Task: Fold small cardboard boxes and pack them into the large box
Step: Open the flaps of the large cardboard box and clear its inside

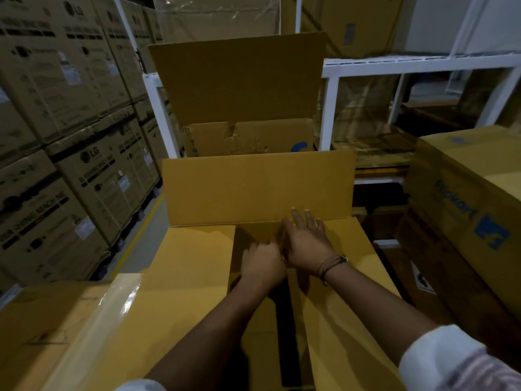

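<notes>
The dim storeroom was lined with stacked LG cartons [64, 114] on the left and a white metal rack [417, 63] behind, with a Flipkart-printed box [468, 210] close on the right. Directly in front stood the large yellow-brown cardboard box [180, 277], its far flap [258, 187] upright and its left and right flaps folded inward, leaving a narrow dark gap down the middle. Over that gap's far end the right hand [307, 244] lay spread flat on the right flap [349, 292], while the left hand [262, 263], fingers curled, met it at the flap's inner edge.
</notes>
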Motion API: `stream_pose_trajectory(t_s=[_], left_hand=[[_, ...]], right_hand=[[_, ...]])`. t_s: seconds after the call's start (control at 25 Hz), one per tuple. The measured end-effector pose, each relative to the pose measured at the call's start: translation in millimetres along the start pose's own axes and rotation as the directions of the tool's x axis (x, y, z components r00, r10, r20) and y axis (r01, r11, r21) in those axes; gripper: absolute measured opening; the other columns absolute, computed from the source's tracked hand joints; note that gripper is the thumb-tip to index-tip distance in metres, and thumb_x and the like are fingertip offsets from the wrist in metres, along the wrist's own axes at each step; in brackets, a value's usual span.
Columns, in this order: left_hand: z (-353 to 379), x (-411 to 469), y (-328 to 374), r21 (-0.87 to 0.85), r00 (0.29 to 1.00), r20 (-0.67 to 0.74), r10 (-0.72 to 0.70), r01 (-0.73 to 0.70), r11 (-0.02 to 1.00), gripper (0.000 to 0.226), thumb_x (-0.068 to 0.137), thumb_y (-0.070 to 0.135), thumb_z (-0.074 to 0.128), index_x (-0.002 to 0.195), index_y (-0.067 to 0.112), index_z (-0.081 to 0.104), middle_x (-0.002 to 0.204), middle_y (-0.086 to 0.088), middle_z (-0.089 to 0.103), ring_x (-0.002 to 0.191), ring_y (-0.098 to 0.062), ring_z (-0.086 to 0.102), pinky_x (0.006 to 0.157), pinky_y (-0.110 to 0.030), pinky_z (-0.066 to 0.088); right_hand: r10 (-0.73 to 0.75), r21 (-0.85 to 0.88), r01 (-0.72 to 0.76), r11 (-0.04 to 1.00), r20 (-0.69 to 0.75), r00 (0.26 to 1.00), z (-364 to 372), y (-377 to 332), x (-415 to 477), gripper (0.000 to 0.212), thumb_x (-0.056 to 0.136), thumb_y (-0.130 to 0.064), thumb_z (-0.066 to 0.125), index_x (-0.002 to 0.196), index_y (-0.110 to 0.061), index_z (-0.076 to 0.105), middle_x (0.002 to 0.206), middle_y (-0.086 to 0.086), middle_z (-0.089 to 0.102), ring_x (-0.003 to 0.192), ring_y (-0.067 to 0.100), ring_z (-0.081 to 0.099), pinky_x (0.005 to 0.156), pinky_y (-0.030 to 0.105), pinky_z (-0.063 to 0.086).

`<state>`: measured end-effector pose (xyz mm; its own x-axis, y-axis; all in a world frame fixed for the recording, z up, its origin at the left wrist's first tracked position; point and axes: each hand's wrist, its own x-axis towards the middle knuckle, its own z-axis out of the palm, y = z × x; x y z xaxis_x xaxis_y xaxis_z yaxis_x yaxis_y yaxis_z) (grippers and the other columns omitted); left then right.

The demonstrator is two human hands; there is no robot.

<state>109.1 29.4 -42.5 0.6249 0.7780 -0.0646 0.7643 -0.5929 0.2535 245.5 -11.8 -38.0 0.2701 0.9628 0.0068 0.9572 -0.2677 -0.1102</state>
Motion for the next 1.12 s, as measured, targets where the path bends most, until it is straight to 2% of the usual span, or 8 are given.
stream_pose_trajectory(t_s=[0.16, 0.32, 0.52, 0.68, 0.84, 0.96, 1.04, 1.12], left_hand=[[34, -27, 7, -0.056, 0.971, 0.235, 0.033, -0.020, 0.998, 0.013, 0.096, 0.033, 0.060, 0.101, 0.022, 0.065, 0.099, -0.003, 0.066, 0.095, -0.023, 0.062, 0.085, -0.042, 0.054], [58, -44, 14, -0.105, 0.921, 0.378, 0.100, -0.065, 0.992, 0.011, 0.094, 0.024, 0.064, 0.100, 0.017, 0.071, 0.092, -0.004, 0.064, 0.088, -0.025, 0.063, 0.067, -0.037, 0.050], [33, -69, 21, -0.311, 0.966, 0.159, 0.203, -0.147, 0.939, 0.019, 0.093, 0.029, 0.059, 0.108, 0.020, 0.066, 0.093, -0.002, 0.066, 0.083, -0.025, 0.064, 0.071, -0.041, 0.059], [-3, -97, 46, -0.417, 0.964, 0.022, 0.266, -0.233, 0.879, 0.020, 0.100, 0.027, 0.050, 0.118, 0.019, 0.054, 0.088, -0.003, 0.063, 0.072, -0.023, 0.061, 0.054, -0.032, 0.048], [-18, -135, 87, -0.416, 0.898, 0.020, 0.439, -0.392, 0.821, 0.019, 0.106, 0.017, 0.047, 0.118, 0.005, 0.056, 0.076, -0.005, 0.053, 0.062, -0.025, 0.051, 0.046, -0.032, 0.033], [-5, -155, 111, -0.402, 0.869, 0.059, 0.492, -0.430, 0.809, 0.029, 0.105, 0.016, 0.047, 0.130, 0.004, 0.052, 0.090, -0.015, 0.059, 0.079, -0.037, 0.059, 0.054, -0.034, 0.036], [6, -166, 124, -0.381, 0.851, 0.091, 0.517, -0.450, 0.808, 0.051, 0.104, 0.017, 0.045, 0.153, 0.008, 0.034, 0.123, -0.019, 0.061, 0.103, -0.040, 0.061, 0.067, -0.038, 0.044], [17, -178, 132, -0.336, 0.826, 0.133, 0.547, -0.482, 0.809, 0.062, 0.106, 0.019, 0.042, 0.162, 0.013, 0.017, 0.156, -0.016, 0.042, 0.134, -0.041, 0.046, 0.094, -0.047, 0.049]], right_hand=[[-0.014, -0.111, 0.035, 0.993, 0.182, 0.983, 18, -13, -44, 0.047, 0.094, -0.028, 0.056, 0.141, -0.025, 0.056, 0.167, 0.007, 0.020, 0.152, 0.043, 0.006, 0.118, 0.067, 0.011], [0.008, -0.320, 0.102, 0.942, 0.324, 0.946, 19, -29, -71, 0.040, 0.092, -0.012, 0.055, 0.129, -0.018, 0.067, 0.159, 0.006, 0.038, 0.147, 0.039, 0.019, 0.115, 0.067, 0.018], [0.036, -0.406, 0.054, 0.912, 0.212, 0.977, -34, -44, -94, 0.030, 0.093, -0.024, 0.055, 0.118, -0.020, 0.070, 0.158, 0.002, 0.041, 0.144, 0.034, 0.030, 0.111, 0.063, 0.027], [0.167, -0.507, -0.082, 0.858, 0.124, 0.978, -96, -46, -116, 0.031, 0.095, -0.035, 0.055, 0.120, -0.020, 0.067, 0.153, 0.004, 0.046, 0.137, 0.033, 0.038, 0.108, 0.062, 0.030], [0.399, -0.648, -0.274, 0.711, 0.050, 0.916, -118, -34, -152, 0.048, 0.098, -0.043, 0.055, 0.145, -0.030, 0.053, 0.170, 0.007, 0.012, 0.153, 0.045, 0.006, 0.115, 0.074, 0.005], [0.500, -0.664, -0.382, 0.643, -0.013, 0.866, -112, -17, -192, 0.057, 0.098, -0.055, 0.048, 0.150, -0.031, 0.047, 0.172, 0.007, 0.002, 0.154, 0.046, -0.010, 0.114, 0.075, -0.007], [0.528, -0.641, -0.452, 0.620, -0.085, 0.845, -104, -3, -221, 0.062, 0.097, -0.060, 0.045, 0.149, -0.027, 0.048, 0.171, 0.010, 0.002, 0.153, 0.047, -0.014, 0.114, 0.074, -0.010], [0.554, -0.617, -0.512, 0.598, -0.143, 0.820, -92, 15, -244, 0.065, 0.096, -0.059, 0.045, 0.151, -0.024, 0.046, 0.171, 0.013, 0.002, 0.152, 0.048, -0.016, 0.114, 0.074, -0.012]])
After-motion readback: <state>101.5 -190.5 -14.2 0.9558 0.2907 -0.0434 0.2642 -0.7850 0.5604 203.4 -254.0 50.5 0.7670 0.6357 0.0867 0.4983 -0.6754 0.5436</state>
